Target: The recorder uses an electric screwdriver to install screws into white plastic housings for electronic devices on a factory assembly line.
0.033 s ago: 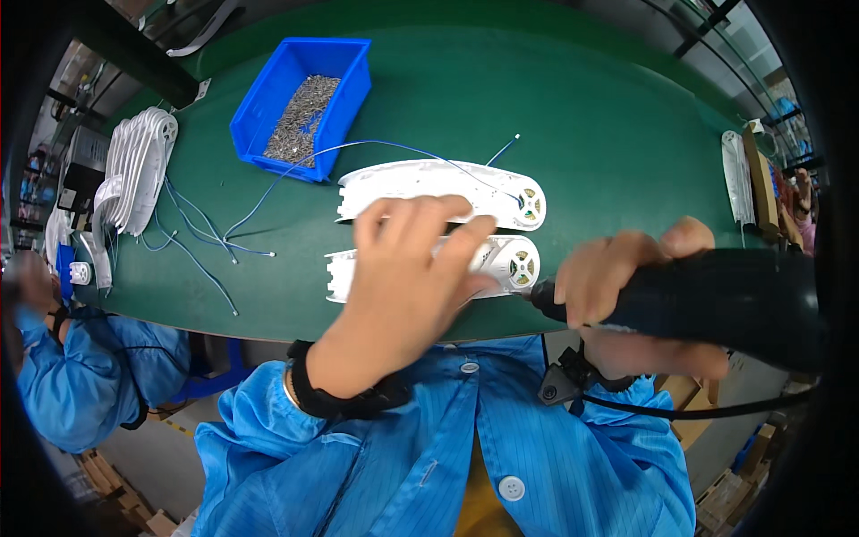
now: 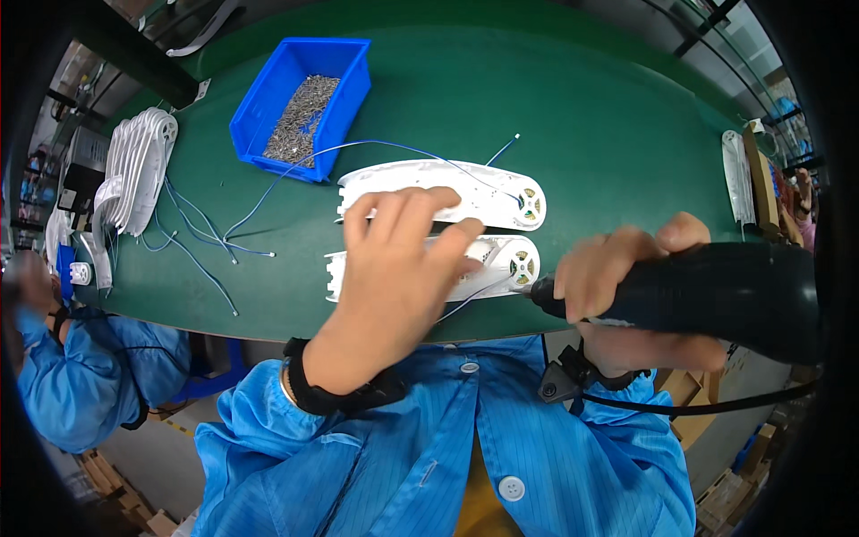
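Two long white plastic housings lie side by side, the far housing (image 2: pixel 403 183) and the near housing (image 2: pixel 497 255). Each has a round end at the right with coppery parts showing in its openings. My left hand (image 2: pixel 394 259) is over the near housing, thumb and fingers apart; its fingertips reach toward the far one. Whether they touch either is hard to tell. A thin wire (image 2: pixel 470 300) crosses the near housing's front edge. In my right hand (image 2: pixel 617 277) is a black electric screwdriver (image 2: pixel 725 300), held level, its tip at the near housing's round end.
A blue bin (image 2: pixel 349 116) of small screws stands at the far left. Loose blue-white wires (image 2: pixel 206 237) lie left of the housings. Stacked white housings (image 2: pixel 139 166) sit at the table's left, another housing (image 2: pixel 736 174) at the right. A co-worker's blue sleeve (image 2: pixel 98 376) shows at the left.
My left hand has shifted slightly left and away from the near housing's round end, uncovering the thin wire. The screwdriver is almost where it was.
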The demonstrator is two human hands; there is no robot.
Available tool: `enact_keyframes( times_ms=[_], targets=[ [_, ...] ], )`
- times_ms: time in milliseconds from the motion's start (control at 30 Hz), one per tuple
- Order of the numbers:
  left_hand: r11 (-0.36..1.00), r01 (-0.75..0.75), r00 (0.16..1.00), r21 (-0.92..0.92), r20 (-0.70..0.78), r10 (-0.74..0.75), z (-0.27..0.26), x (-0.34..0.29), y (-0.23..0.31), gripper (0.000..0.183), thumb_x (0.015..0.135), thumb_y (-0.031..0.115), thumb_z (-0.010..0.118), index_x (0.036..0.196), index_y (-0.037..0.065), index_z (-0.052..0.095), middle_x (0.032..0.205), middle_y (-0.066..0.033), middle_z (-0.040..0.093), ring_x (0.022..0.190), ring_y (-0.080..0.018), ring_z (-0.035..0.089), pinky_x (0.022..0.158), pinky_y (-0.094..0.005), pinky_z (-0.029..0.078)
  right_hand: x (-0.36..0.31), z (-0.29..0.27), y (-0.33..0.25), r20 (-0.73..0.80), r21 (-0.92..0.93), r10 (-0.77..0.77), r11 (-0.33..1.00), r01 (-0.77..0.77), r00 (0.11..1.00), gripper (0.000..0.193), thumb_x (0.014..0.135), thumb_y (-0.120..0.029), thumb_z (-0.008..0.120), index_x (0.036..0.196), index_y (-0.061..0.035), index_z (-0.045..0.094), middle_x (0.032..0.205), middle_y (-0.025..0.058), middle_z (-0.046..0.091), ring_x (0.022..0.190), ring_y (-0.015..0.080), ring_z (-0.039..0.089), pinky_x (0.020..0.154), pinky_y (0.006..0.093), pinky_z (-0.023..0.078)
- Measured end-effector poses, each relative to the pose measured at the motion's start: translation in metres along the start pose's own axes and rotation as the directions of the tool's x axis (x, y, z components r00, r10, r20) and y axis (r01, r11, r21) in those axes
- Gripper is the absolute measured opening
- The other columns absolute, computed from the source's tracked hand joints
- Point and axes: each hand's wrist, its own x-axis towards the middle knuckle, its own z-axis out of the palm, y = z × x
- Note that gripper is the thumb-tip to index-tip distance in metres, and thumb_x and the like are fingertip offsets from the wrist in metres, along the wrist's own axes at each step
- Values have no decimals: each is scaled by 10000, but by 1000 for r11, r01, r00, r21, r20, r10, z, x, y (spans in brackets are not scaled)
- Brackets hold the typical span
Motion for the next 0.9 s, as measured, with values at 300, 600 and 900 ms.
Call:
enact_keyframes(
  times_ms=[300,600,900],
  targets=[
    [994,101,994,51,48,-103,4,3,-2,165,625,75,717,771,141,678,1117,-57,563,1126,-280,477,960,-479,266,0,-8,11,12,7,-38,999,38,999,820,734,-708,498,1168,-34,324,668,99,547,506,175,557,491,295,480],
    [986,152,987,67,45,-155,7,5,-1,130,634,36,686,725,128,682,1066,-53,566,1135,-288,463,968,-504,242,5,-7,18,71,22,-97,995,96,993,784,738,-678,539,1115,-19,339,669,101,545,510,178,566,474,274,476],
    [984,168,983,60,70,-172,6,7,-1,130,634,33,685,715,133,677,1062,-51,571,1140,-295,465,974,-519,234,3,-12,21,99,50,-78,996,73,992,783,733,-641,589,1115,-7,332,682,128,541,521,195,568,505,292,475]
  ],
)
